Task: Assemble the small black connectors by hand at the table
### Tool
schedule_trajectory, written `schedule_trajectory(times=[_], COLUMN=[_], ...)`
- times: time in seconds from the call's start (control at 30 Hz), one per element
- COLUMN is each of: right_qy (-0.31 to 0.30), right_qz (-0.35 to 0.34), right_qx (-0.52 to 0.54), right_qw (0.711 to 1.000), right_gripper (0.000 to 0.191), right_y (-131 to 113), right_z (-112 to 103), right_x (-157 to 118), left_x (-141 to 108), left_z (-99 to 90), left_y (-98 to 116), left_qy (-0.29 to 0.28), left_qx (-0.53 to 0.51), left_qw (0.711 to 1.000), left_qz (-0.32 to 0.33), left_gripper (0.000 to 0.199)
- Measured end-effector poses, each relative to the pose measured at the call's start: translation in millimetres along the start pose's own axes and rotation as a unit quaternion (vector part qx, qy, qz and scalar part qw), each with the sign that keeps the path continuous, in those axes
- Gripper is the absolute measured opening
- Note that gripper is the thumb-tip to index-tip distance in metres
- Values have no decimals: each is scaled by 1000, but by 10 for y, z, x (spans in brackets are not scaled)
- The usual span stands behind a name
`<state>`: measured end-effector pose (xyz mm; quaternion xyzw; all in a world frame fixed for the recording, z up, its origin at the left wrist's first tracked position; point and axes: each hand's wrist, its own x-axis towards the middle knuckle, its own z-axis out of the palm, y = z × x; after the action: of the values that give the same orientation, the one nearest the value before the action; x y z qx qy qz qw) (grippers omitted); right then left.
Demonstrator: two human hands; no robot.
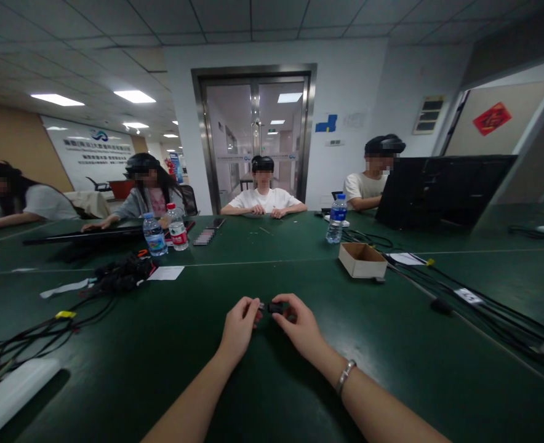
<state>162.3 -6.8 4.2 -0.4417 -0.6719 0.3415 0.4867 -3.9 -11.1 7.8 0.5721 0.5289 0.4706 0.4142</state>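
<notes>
Over the dark green table (189, 369), my left hand (240, 323) pinches a small silver-tipped piece (261, 306) between thumb and fingers. My right hand (297, 320), with a silver bracelet (346, 376) at its wrist, grips a small black piece (274, 307) by its ends of thumb and forefinger. The two pieces face each other near the middle of the view, close together with a narrow gap. Both are too small to identify surely.
An open cardboard box (362, 268) and a water bottle (336, 219) stand right of centre. Cables (488, 301) run along the right; more cables (27, 335) and two bottles (154, 235) are left. Several people sit across the table, near a monitor (438, 187).
</notes>
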Motion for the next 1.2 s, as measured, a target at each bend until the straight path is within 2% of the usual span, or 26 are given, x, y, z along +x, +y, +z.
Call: schedule_trajectory(times=[0.17, 0.47, 0.8, 0.97, 1.1, 1.2], right_qy=[1, -24, -44, -56, -53, -28], right_qz=[31, 44, 85, 81, 82, 75], right_qx=[10, 30, 77, 88, 71, 48], right_qw=[999, 998, 992, 991, 993, 996], right_gripper=[26, 25, 26, 25, 27, 30], right_y=[-11, 41, 26, -26, 1, 91], right_z=[-4, -5, -11, -19, -12, -3], right_x=[19, 3, 14, -6, 22, 118], left_x=[11, -14, -49, -48, 4, 134], left_z=[14, 8, -12, -15, 5, 34], left_y=[3, 25, 36, 48, 66, 56], left_qy=[-2, -30, -38, -36, -43, -56], left_qx=[7, -35, -52, -62, -59, -45], left_qw=[1000, 999, 998, 997, 997, 997], left_qz=[-19, -24, -3, 3, 7, 39], left_gripper=[37, 34, 32, 32, 28, 23])
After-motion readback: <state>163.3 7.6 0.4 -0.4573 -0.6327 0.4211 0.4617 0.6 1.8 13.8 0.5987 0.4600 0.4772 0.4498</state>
